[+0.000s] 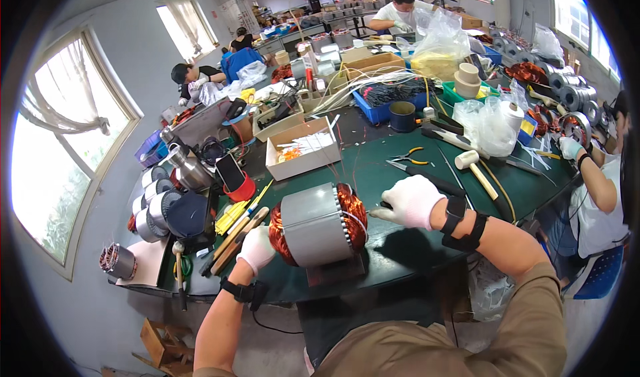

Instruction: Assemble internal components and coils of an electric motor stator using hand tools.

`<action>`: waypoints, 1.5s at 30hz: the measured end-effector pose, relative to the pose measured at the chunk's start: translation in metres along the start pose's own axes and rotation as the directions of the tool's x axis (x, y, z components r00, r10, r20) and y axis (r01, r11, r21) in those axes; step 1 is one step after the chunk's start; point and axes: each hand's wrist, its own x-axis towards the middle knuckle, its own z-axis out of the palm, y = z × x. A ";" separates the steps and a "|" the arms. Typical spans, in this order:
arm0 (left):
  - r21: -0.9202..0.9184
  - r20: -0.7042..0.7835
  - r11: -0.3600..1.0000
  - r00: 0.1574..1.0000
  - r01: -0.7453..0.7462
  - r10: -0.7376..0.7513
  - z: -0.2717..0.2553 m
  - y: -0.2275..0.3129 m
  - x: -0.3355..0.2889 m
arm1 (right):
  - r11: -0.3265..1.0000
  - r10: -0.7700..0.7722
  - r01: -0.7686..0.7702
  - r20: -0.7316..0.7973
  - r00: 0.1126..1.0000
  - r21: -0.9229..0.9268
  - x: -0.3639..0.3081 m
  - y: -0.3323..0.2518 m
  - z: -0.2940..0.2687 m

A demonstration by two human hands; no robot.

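Note:
A grey motor stator (316, 225) lies on its side on a small block at the table's front edge, with copper windings (351, 216) bulging from both ends. White lacing cord runs around its right-hand winding. My left hand (258, 249), in a white glove, is closed against the left winding; its fingertips are partly hidden. Just right of the stator, my gloved right hand (415, 202) is closed, with a small dark tip showing at its fingers; what it holds is unclear. Thin wires rise from behind the stator.
Beyond the stator stands a cardboard box (303, 152) of white and orange strips. Pliers (409, 157) and a mallet (477, 170) lie to the right. Wooden sticks (241, 240), a red tape roll (241, 189) and several stators (160, 210) sit left. A co-worker (600, 184) sits at right.

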 end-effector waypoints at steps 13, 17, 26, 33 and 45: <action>-0.278 0.016 0.961 1.000 -0.009 0.015 0.006 -0.005 0.001 | 0.998 0.047 -0.050 0.076 0.996 0.032 -0.011 0.034 -0.005; -0.317 0.076 0.948 0.997 -0.004 0.030 0.008 0.007 0.005 | 0.998 0.056 -0.057 0.076 0.996 0.023 -0.012 0.030 -0.009; -0.444 -0.061 0.896 0.998 -0.025 -0.002 0.003 0.023 0.001 | 0.999 0.022 -0.024 0.050 0.999 0.044 -0.013 0.051 -0.005; -0.404 -0.007 0.827 0.903 0.391 -0.430 -0.035 -0.011 -0.040 | 0.900 0.408 -0.400 -0.014 0.913 0.177 -0.088 0.162 0.023; 0.059 -0.052 0.929 0.931 0.365 -0.362 0.005 -0.049 -0.036 | 0.848 0.169 0.030 -0.323 0.931 0.529 0.028 0.001 -0.009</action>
